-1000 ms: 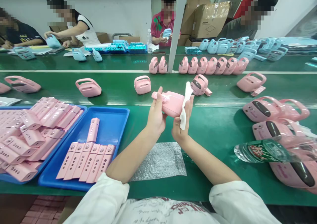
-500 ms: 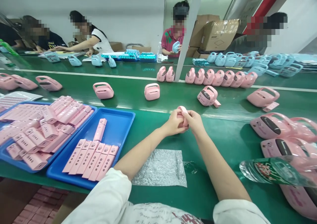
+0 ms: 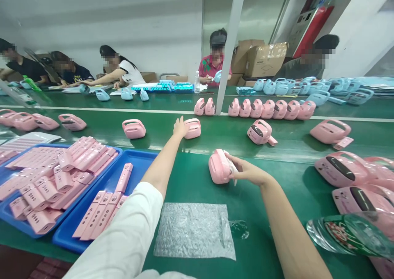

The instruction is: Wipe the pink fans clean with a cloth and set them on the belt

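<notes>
My left hand (image 3: 180, 127) is stretched far forward, fingers extended against the left side of a pink device with a carry handle (image 3: 193, 129) on the green surface. Closer to me, my right hand (image 3: 243, 168) is closed around a crumpled white cloth (image 3: 234, 176) at the right side of another pink handled device (image 3: 218, 169). The cloth lies between my fingers and that device, whose right side is partly hidden. Below both hands, a sheet of clear bubble wrap (image 3: 195, 231) lies flat on the table.
Blue trays (image 3: 141, 157) of pink sticks with buttons stand at left, partly behind my left arm. More pink devices (image 3: 334, 166) and a lying plastic bottle (image 3: 344, 236) are at right. Pink devices (image 3: 267, 108) line the middle. Co-workers (image 3: 214, 65) sit across with blue devices.
My left hand has left the nearer pink device and reached forward to another one. My right hand stays at the nearer device, and the white cloth now shows. The view has tilted up.
</notes>
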Available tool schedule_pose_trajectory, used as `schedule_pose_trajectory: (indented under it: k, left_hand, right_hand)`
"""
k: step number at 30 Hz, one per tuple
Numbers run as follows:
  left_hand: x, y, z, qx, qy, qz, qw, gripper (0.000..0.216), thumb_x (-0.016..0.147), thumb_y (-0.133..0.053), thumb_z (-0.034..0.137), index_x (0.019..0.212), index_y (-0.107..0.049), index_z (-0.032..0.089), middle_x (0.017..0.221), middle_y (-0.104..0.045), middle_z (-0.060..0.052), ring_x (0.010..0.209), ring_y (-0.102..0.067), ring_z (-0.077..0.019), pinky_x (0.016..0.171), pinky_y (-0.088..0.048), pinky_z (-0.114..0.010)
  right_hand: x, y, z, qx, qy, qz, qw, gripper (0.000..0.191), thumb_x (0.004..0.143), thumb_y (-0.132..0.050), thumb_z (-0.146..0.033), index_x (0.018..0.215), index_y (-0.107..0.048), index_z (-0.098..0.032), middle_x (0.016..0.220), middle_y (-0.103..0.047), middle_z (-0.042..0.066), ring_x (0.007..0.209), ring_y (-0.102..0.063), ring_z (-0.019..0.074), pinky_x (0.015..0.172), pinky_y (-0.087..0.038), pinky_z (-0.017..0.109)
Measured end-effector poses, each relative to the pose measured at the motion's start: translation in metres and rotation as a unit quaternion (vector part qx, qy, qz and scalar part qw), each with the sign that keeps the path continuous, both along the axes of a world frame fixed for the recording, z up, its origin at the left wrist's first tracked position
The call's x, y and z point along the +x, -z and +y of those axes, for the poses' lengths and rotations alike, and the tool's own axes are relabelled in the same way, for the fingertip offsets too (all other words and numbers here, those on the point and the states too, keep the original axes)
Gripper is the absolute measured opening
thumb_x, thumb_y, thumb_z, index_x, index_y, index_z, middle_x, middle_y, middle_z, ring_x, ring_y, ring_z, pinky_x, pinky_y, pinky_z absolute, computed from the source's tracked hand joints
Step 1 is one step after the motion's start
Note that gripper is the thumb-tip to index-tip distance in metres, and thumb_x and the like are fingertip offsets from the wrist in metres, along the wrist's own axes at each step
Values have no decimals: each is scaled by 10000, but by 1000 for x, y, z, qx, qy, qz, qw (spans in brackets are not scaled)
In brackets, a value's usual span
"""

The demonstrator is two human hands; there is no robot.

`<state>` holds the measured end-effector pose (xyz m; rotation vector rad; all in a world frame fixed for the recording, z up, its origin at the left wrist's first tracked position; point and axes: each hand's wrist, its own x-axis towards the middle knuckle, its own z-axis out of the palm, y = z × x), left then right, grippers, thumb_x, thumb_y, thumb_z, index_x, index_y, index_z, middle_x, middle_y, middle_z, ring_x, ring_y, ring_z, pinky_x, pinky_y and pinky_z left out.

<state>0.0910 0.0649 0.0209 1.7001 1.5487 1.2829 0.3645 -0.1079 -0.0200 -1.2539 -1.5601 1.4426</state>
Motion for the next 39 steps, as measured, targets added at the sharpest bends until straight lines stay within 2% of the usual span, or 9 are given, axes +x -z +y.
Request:
schedule_pose_trajectory:
  k: [3, 7, 15, 20, 22, 25, 28, 34, 39]
  left_hand:
    - [-3, 13, 4, -15, 15, -11, 1000, 381, 936, -594, 376, 1246, -578, 156, 1254, -601, -100, 1086, -618, -233, 914, -547, -444]
    - [1, 26, -3, -3, 19, -40, 999, 365, 940, -588, 375, 1233, -586, 158, 1244, -606, -96, 1071, -621, -227, 907, -551, -434]
    - [0, -16, -77, 81, 110, -136, 981, 231, 809, -694, 320, 958, -740, 149, 1007, -751, -85, 929, -692, -214, 827, -548, -324]
    - [19, -39, -160, 55, 225, -292, 928, 162, 697, -826, 304, 813, -764, 209, 874, -751, -36, 804, -722, -176, 710, -562, -278]
    - [27, -46, -181, 52, 238, -344, 907, 150, 653, -861, 257, 758, -760, 222, 842, -740, -13, 765, -722, -160, 689, -567, -268]
    - [32, -51, -194, 55, 200, -382, 901, 174, 605, -888, 228, 720, -758, 225, 739, -729, 9, 689, -706, -135, 637, -560, -242]
    - [29, -52, -193, 30, 168, -403, 899, 216, 556, -911, 236, 704, -754, 221, 714, -741, 5, 656, -700, -132, 608, -556, -236]
    - [30, -47, -194, 63, 202, -426, 880, 202, 557, -907, 193, 687, -761, 245, 690, -719, 41, 635, -676, -95, 610, -548, -214]
    - [29, -51, -200, 61, 200, -416, 885, 179, 600, -892, 233, 709, -754, 265, 749, -730, 31, 693, -697, -139, 646, -577, -284]
  right_hand:
    - [6, 4, 1, -19, 22, 5, 1000, 944, 488, -741, -214, 1409, -537, -194, 1311, -642, 85, 1089, -623, 288, 911, -532, 395]
    - [9, 11, 10, -27, 128, 22, 991, 817, 526, -628, -214, 1341, -573, -173, 772, -686, 3, 634, -577, 164, 639, -514, 325]
    - [14, -23, 5, 55, 279, 151, 947, 425, 508, -720, -353, 900, -645, -206, 817, -668, 25, 726, -609, 190, 632, -499, 317]
    - [-35, -44, -36, 174, 191, 111, 960, 279, 693, -648, -294, 954, -716, -223, 906, -725, 20, 860, -665, 231, 806, -551, 401]
    - [-60, -45, -55, 264, 116, 54, 956, 409, 792, -540, -220, 1174, -685, -251, 1134, -725, 32, 1046, -668, 260, 992, -501, 483]
    - [-89, -41, -77, 449, 36, 10, 893, 655, 877, -428, -164, 1514, -368, -301, 1555, -417, 32, 1436, -392, 284, 1191, -295, 551]
    - [-104, -38, -83, 599, -8, -21, 801, 671, 931, -447, -269, 1568, -238, -265, 1632, -248, 36, 1516, -197, 293, 1239, -190, 551]
    - [-102, -39, -73, 526, 71, 15, 847, 506, 1018, -363, -363, 1521, -356, -305, 1577, -379, 24, 1478, -311, 263, 1219, -301, 504]
    - [-102, -34, -78, 622, 2, 26, 782, 508, 1005, -387, -386, 1505, -391, -301, 1548, -426, -7, 1478, -313, 229, 1250, -233, 462]
